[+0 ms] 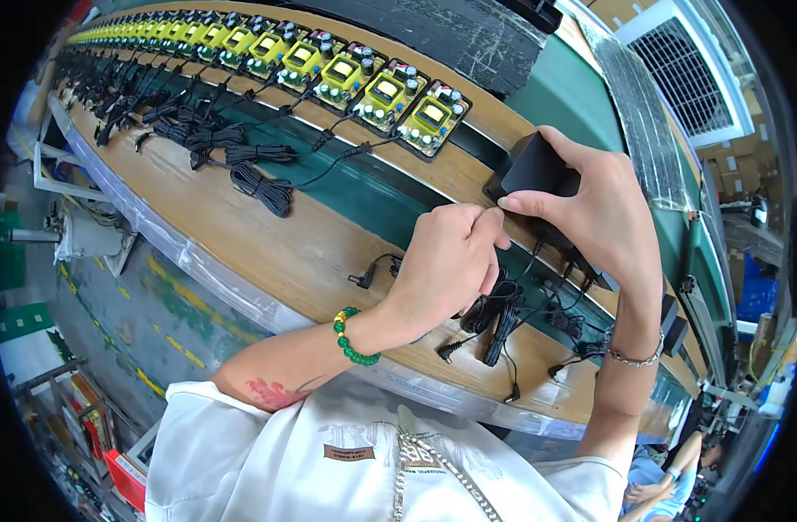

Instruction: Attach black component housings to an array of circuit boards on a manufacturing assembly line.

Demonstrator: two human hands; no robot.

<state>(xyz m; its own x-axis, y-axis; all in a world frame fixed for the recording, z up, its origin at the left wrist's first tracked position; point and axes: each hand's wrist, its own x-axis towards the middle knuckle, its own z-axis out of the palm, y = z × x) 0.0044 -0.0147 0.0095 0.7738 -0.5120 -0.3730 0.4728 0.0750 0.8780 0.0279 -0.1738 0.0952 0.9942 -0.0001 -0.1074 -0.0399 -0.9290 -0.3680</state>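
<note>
My right hand (609, 204) grips a black plastic power adapter case (537, 167) between thumb and fingers, over the wooden edge of the bench. Just left of it my left hand (450, 261) is closed, its thumb and fingertips pressed together close to the case's lower side. Whatever sits in that pinch is hidden. Below both hands lie bundled black cables (501, 335) with barrel plugs. To the left stands a long row of open black cases with yellow-transformer circuit boards (429, 120), each with a cable leading toward me.
Coiled black cables (263, 190) lie along the wooden board on the left. A green belt (363, 204) runs lengthwise between the boards. Another person's arm (668, 478) shows at the lower right. A white-framed grille (681, 78) stands at the upper right.
</note>
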